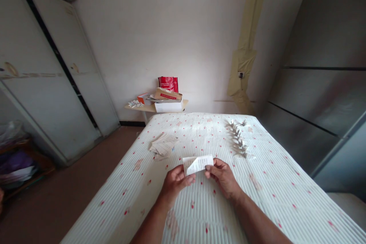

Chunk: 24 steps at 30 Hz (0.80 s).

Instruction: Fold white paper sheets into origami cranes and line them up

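A white sheet of printed paper [197, 164], folded over with one corner turned down, is held up between both hands above the bed. My left hand [175, 183] pinches its left end between thumb and fingers. At the right end, my right hand [221, 175] grips the paper, thumb in front. Beyond my left hand lies a loose pile of printed paper sheets [163, 145]. To the right, a row of several folded paper pieces [237, 139] with pointed tips runs along the cover.
The bed [194, 217] has a ribbed white cover with red flecks. Behind it, a small table [134, 107] carries boxes [168, 106], a red bag [168, 83] and small white pieces [135, 103]. Cabinets [57, 68] stand left, a grey wardrobe [317, 95] right.
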### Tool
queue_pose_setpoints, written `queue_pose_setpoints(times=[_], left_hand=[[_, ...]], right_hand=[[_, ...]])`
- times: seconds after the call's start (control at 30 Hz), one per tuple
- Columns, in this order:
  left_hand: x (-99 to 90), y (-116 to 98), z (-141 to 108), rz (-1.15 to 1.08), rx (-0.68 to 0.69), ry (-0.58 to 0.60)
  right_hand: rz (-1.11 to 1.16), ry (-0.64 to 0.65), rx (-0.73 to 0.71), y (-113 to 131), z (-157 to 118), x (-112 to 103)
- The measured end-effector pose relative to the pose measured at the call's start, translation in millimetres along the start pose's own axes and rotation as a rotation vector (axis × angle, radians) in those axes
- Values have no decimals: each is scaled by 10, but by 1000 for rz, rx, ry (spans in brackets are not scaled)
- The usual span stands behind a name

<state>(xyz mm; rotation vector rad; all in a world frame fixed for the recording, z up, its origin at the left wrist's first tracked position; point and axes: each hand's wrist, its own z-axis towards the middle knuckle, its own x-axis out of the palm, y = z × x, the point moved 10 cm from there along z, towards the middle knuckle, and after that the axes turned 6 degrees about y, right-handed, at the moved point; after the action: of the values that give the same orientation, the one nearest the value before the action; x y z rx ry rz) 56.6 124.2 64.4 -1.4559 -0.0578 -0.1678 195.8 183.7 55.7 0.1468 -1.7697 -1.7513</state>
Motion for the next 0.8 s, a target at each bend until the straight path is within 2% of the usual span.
queue_pose_setpoints(times=[0.13, 0.33, 0.63, 0.8], left_hand=[[-77, 24, -6, 132, -41, -96], [-142, -36, -46, 219, -13, -132], [-89, 45, -17, 271, -16, -40], [-65, -1, -2, 331, 21, -25]], right_hand=[[-4, 16, -5, -8, 3, 13], [-35, 45, 6, 11, -7, 53], [-75, 105, -14, 63, -10, 55], [-6, 194, 23, 39, -33, 167]])
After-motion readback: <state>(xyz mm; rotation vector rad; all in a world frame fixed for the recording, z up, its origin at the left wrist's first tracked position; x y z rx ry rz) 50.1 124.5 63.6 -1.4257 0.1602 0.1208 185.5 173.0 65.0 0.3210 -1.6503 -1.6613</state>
